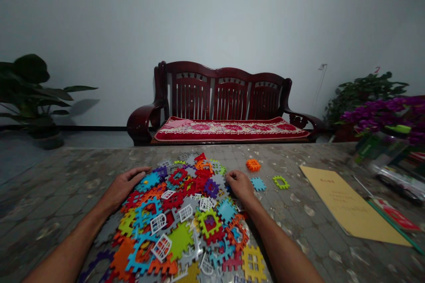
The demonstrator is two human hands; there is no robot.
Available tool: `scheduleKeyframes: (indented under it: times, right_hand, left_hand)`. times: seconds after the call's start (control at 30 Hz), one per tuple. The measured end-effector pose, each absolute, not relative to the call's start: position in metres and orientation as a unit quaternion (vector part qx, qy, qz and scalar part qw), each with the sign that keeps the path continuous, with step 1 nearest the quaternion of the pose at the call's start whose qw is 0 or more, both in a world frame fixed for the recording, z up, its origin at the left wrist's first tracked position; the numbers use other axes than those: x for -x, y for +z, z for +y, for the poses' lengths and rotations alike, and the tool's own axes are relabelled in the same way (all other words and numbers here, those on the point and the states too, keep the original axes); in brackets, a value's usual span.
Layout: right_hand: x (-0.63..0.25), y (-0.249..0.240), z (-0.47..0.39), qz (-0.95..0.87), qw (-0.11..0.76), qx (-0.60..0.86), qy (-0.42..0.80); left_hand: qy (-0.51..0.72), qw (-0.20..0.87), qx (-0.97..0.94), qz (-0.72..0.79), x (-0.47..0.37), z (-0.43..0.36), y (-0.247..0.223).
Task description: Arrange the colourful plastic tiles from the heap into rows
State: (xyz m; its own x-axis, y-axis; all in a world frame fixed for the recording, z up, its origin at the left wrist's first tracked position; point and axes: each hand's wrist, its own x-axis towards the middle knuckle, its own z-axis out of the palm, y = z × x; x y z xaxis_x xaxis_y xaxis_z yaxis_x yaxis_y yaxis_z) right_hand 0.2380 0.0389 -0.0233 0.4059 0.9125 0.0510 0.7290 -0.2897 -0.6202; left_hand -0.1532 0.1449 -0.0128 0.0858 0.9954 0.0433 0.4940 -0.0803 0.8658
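Your left hand [128, 181] lay loosely open at the pile of toy tiles [180, 239] on the table [59, 185]; your right hand [241, 185] curled opposite, any grip hidden. Sorting seemed underway, calling next for one tile pinched free.

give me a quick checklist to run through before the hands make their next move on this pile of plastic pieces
1. Left hand at the pile: ok, by its left edge, next to a blue piece.
2. Right hand empty: cannot tell, its curled fingers hide what is inside.
3. Pile in a single layer: not ok, pieces overlap in mixed colours.
4. Orange block, light-blue square and green frame apart from the pile: ok, beyond its right side.
5. Tan booklet away from the pieces: ok, further right.
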Motion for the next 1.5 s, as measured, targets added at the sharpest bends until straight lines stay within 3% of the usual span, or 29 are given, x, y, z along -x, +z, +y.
scheduleKeyframes:
  times: [0.3, 0.43, 0.63, 0.77, 0.87, 1.03, 1.23, 1.5]
  right_hand:
    - [-0.224, -0.013, 0.037, -0.572, 0.214, 0.786, 0.099]
    - [-0.225, -0.02, 0.042, -0.531, 0.272, 0.785, 0.167]
    - [-0.252, -0.033, 0.054, -0.444, 0.462, 0.728, 0.245]
    - [-0.282, -0.031, 0.044, -0.426, 0.472, 0.741, 0.216]
    - [-0.296, -0.025, 0.03, -0.432, 0.436, 0.767, 0.189]
    - [-0.303, -0.004, 0.007, -0.502, 0.254, 0.824, 0.064]
    - [-0.316, 0.0, -0.019, -0.541, 0.161, 0.825, -0.028]
    - [-0.329, -0.023, -0.023, -0.593, 0.161, 0.787, -0.053]
  left_hand:
    - [0.36, 0.341, -0.644, 0.583, 0.149, 0.142, -0.008]
    - [0.362, 0.343, -0.643, 0.582, 0.149, 0.142, -0.008]
    - [0.359, 0.355, -0.636, 0.584, 0.147, 0.139, -0.006]
    - [0.357, 0.354, -0.633, 0.589, 0.147, 0.139, -0.006]
    - [0.353, 0.35, -0.639, 0.587, 0.148, 0.14, -0.007]
    - [0.354, 0.357, -0.636, 0.586, 0.148, 0.141, -0.006]
    - [0.358, 0.36, -0.641, 0.576, 0.149, 0.144, -0.011]
    - [0.346, 0.351, -0.646, 0.582, 0.155, 0.149, -0.019]
